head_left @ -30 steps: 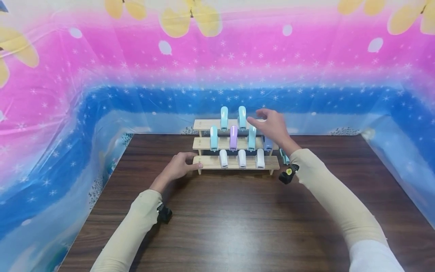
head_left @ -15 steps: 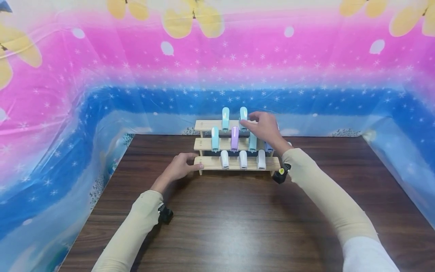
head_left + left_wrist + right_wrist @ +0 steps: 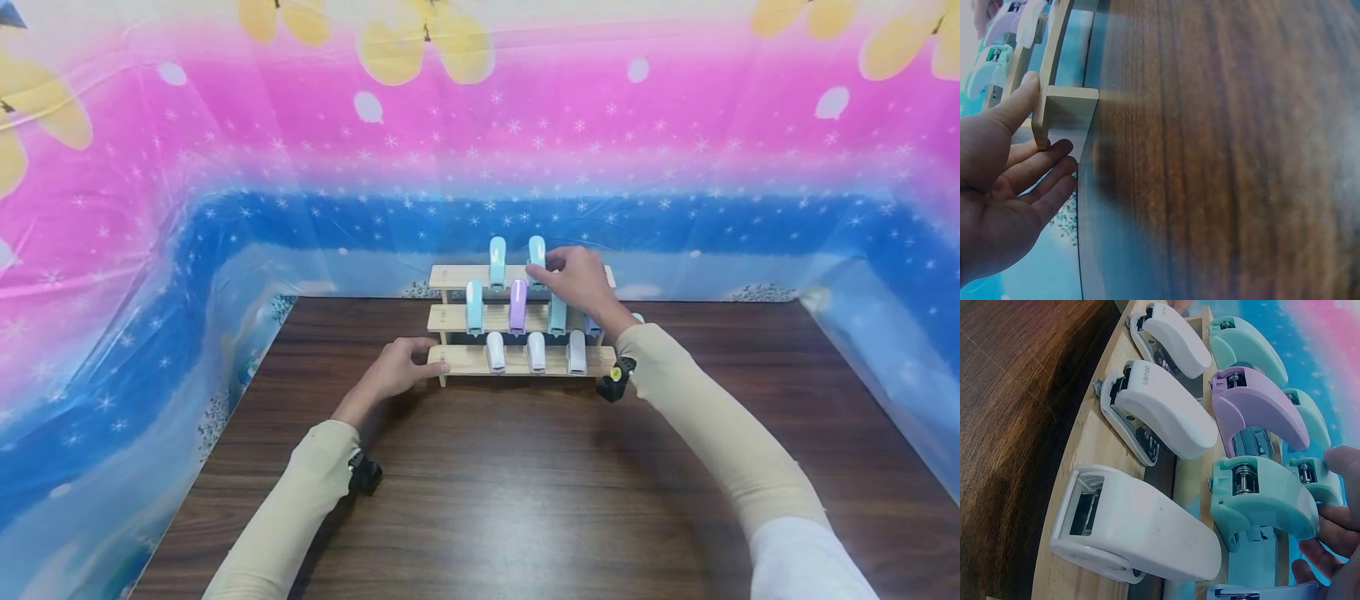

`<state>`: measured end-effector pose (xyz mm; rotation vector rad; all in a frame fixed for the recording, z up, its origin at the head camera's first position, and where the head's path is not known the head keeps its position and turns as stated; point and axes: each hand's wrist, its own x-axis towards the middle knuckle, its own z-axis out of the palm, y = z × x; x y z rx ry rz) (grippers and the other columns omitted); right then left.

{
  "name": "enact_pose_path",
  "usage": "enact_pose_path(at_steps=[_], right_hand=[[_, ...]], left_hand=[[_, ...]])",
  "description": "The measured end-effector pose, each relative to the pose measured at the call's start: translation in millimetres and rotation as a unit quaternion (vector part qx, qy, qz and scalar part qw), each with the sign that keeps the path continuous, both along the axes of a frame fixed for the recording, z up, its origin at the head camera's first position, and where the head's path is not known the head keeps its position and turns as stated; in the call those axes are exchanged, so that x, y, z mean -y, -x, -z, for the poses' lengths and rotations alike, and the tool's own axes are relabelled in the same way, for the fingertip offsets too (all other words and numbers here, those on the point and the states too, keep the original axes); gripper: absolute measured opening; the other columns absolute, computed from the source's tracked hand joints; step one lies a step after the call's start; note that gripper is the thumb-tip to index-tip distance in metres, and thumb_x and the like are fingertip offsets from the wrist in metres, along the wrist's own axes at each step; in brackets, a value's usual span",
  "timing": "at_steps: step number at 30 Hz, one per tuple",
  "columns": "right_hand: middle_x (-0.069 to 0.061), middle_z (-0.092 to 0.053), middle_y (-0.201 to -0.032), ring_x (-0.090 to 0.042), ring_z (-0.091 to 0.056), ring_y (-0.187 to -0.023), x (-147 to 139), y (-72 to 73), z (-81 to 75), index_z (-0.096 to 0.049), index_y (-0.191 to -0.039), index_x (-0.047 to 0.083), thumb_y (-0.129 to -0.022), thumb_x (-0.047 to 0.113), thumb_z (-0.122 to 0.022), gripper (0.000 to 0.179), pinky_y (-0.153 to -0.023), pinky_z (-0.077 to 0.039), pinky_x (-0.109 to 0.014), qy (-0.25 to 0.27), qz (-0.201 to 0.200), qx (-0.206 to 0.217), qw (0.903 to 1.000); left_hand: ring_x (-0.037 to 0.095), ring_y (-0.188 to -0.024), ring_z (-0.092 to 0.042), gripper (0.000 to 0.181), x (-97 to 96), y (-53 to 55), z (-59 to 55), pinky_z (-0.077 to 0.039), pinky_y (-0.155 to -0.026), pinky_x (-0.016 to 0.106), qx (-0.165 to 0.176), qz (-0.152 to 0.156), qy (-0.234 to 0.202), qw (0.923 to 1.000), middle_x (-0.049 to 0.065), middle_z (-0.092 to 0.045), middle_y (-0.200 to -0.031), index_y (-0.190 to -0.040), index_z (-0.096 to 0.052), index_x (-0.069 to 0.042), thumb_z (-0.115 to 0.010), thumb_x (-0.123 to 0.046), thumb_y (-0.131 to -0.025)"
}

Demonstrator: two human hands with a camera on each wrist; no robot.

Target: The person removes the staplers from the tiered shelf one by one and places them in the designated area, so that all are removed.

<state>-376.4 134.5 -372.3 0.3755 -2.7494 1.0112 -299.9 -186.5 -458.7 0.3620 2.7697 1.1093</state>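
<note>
A three-tier wooden stand (image 3: 448, 317) holds several small staplers. My left hand (image 3: 397, 367) grips the left end of its bottom shelf, thumb on top and fingers underneath, as the left wrist view shows. At the top tier my right hand (image 3: 581, 279) pinches the right-hand mint stapler (image 3: 537, 250) between thumb and fingers. Left of it stands another mint stapler (image 3: 497, 262). The middle tier carries a mint stapler (image 3: 474, 307), a purple stapler (image 3: 517, 306), a second mint one and a blue-violet one, partly hidden by my right hand. White staplers (image 3: 1160, 412) line the bottom tier.
The stand is on a brown wood-grain table (image 3: 480, 483), near its back edge. A patterned pink and blue cloth (image 3: 300, 142) hangs behind and at both sides. A small piece of something mint-coloured (image 3: 638, 317) shows beside my right wrist.
My right hand has moved left from beside the top tier and taken hold of the right-hand mint stapler there. The left hand has kept its grip on the bottom shelf.
</note>
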Motion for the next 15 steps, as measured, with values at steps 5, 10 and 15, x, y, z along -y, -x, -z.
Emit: enact_pose_path(at_steps=[5, 10, 15], right_hand=[[-0.014, -0.074, -0.113, -0.03, -0.068, -0.104, 1.9, 0.4, -0.8, -0.074, -0.117, 0.004, -0.095, 0.047, -0.071, 0.049, -0.086, -0.055, -0.048, 0.004, 0.001, 0.004, 1.0], [-0.015, -0.075, -0.11, -0.029, -0.069, -0.1, 3.6, 0.0, -1.4, -0.074, -0.115, 0.002, -0.095, 0.044, -0.072, 0.047, -0.084, -0.056, -0.047, 0.012, 0.004, 0.001, 0.9999], [-0.014, -0.075, -0.107, -0.028, -0.069, -0.096, 3.6, -0.1, -1.1, -0.075, -0.113, 0.003, -0.095, 0.043, -0.072, 0.045, -0.082, -0.056, -0.045, 0.013, 0.017, 0.003, 0.9998]], left_hand=[[0.036, -0.137, -0.051, 0.06, -0.1, -0.5, -0.9, -0.043, -0.109, 0.055, -0.001, 0.0, -0.001, 1.0, 0.021, -0.059, -0.143, -0.141, -0.06, -0.002, -0.075, -0.037, -0.095], [0.037, -0.137, -0.051, 0.06, 0.7, -0.2, 0.1, -0.043, -0.109, 0.056, -0.004, 0.003, -0.003, 1.0, 0.021, -0.058, -0.143, -0.14, -0.06, -0.001, -0.074, -0.038, -0.095], [0.037, -0.138, -0.05, 0.06, 0.0, -1.4, -0.7, -0.043, -0.109, 0.056, -0.002, 0.004, -0.006, 1.0, 0.022, -0.057, -0.144, -0.141, -0.059, -0.001, -0.074, -0.037, -0.095]])
